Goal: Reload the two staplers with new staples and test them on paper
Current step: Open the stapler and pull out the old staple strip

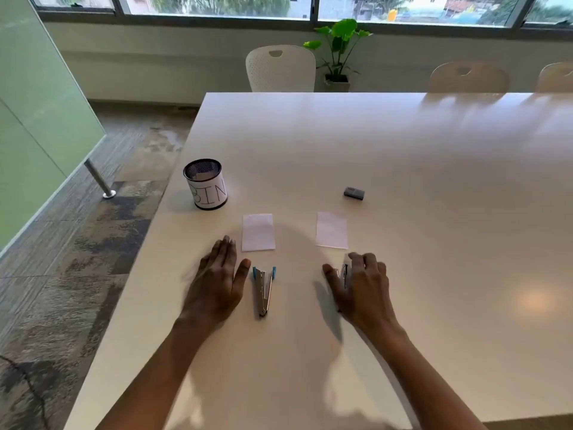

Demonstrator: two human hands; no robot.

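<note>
While the left hand (217, 283) lies flat, fingers spread, the right hand's (362, 283) fingers grasp a stapler (344, 273).

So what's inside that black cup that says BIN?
Through the open top of the mesh cup you can see something pale, maybe paper, near the bottom. The white BIN label wraps the outside and hides the rest, so I can't tell more.

Two staplers, two paper slips and a staple box on the white table (403, 156).

The blue stapler (263, 288) lies open in a narrow V, blue tips pointing away, just below the left paper slip (258, 232). The second stapler (344, 273) sits partly hidden below the right paper slip (331, 230). A small dark staple box (353, 193) lies farther back, right of both slips.
</note>
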